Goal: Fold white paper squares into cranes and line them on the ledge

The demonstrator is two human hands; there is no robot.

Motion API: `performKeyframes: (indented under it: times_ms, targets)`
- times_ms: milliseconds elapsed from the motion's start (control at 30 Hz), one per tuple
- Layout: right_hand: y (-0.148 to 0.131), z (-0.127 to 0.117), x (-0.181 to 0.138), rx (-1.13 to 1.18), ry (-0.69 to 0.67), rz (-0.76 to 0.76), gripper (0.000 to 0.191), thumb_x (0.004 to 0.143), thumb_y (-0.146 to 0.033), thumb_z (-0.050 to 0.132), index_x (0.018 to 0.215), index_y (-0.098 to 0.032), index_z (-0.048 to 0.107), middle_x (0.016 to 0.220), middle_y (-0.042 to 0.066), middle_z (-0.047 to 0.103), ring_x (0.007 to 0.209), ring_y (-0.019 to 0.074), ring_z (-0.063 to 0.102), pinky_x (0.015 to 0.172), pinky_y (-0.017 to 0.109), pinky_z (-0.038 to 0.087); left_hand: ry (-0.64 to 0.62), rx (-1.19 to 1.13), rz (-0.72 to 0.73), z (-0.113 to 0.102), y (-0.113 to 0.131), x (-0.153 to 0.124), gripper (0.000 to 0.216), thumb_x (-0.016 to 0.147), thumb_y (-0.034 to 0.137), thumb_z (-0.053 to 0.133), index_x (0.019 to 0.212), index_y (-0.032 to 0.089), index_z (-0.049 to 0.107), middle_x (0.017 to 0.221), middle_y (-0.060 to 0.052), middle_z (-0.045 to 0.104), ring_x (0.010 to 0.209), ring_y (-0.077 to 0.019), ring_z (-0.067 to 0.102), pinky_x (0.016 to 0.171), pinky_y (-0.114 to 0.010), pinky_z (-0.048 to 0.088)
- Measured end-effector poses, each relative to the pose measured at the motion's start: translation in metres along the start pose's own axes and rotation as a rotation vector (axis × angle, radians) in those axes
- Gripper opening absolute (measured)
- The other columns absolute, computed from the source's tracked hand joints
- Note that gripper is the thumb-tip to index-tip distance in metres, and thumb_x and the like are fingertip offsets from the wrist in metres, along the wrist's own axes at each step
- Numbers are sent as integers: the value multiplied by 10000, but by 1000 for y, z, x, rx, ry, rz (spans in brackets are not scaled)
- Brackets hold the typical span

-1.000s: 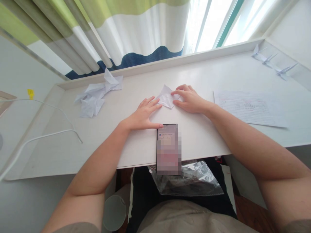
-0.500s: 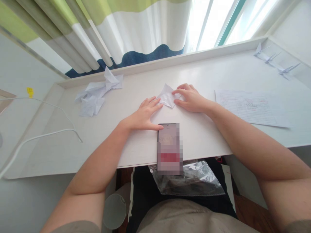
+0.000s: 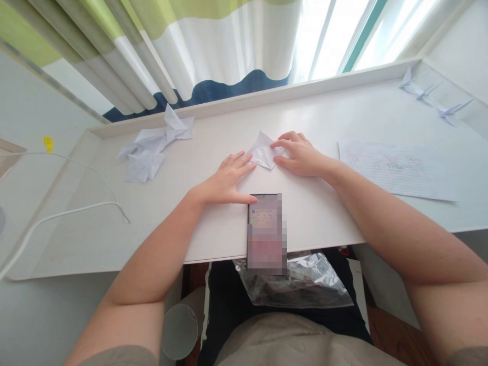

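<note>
A small piece of folded white paper (image 3: pixel 264 153) lies on the white desk between my hands, one corner pointing away from me. My left hand (image 3: pixel 229 179) is spread flat, its fingertips at the paper's left edge. Its thumb reaches to the top edge of a phone (image 3: pixel 266 223). My right hand (image 3: pixel 299 154) is curled at the paper's right corner, with index finger and thumb gripping that side. Its other fingers are bent, and they partly hide the corner. The phone lies with its screen up and its lower end past the desk's front edge; part of the screen is blurred.
Several folded white papers (image 3: pixel 147 147) lie at the left. A lined sheet with writing (image 3: pixel 396 170) is at the right, and pointed folded papers (image 3: pixel 423 94) stand in the far right corner. A white cable (image 3: pixel 80 213) crosses the left side. A clear plastic bag (image 3: pixel 305 284) rests on my lap.
The phone's screen now shows different content, with a panel near its top. My hands and the folded paper have stayed in place.
</note>
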State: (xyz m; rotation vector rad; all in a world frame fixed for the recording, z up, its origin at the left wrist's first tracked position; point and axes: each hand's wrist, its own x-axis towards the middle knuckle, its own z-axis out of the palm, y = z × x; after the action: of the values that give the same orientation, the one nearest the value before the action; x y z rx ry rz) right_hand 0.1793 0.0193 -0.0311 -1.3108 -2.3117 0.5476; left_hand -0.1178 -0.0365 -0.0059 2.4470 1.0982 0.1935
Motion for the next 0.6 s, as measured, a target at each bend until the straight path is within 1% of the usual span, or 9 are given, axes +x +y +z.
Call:
performKeyframes:
  times_ms: [133, 300, 367, 500, 600]
  targets:
    - [0, 0, 0, -8, -5, 3, 494, 968, -470, 621, 1400, -265, 744, 1492, 168, 582, 1441, 483, 504, 1276, 744, 345, 7, -12, 11, 0, 0, 0, 1102, 781, 831, 794, 1673, 264, 482, 1856, -143, 239, 1723, -484, 128, 1394, -693, 98]
    - [-1, 0, 0, 34, 15, -16, 520, 959, -461, 646, 1444, -283, 708, 1502, 158, 579, 1469, 475, 485, 1282, 744, 344, -17, -16, -12, -1, 3, 0, 1144, 780, 883, 750, 1680, 238, 465, 1861, -166, 205, 1730, -480, 98, 1401, -682, 76]
    - [-1, 0, -1, 47, 17, -23, 548, 949, -450, 655, 1467, -275, 690, 1511, 166, 576, 1487, 473, 470, 1287, 738, 341, -24, -35, -12, -2, 5, -1, 1164, 771, 904, 740, 1691, 256, 440, 1871, -154, 167, 1737, -479, 55, 1402, -688, 53]
    - [-1, 0, 0, 10, 7, -4, 555, 934, -444, 653, 1454, -256, 699, 1500, 179, 584, 1469, 478, 492, 1282, 738, 342, -27, -78, 0, -3, 12, -4, 1242, 735, 930, 749, 1726, 289, 358, 1891, -130, 29, 1742, -464, -75, 1403, -695, 9]
    - [-2, 1, 0, -8, 2, 0, 542, 941, -460, 636, 1443, -266, 705, 1501, 170, 584, 1458, 474, 508, 1279, 740, 343, -42, -93, 19, -1, 17, -4, 1244, 735, 924, 757, 1733, 311, 337, 1892, -121, -2, 1742, -453, -102, 1402, -698, -1]
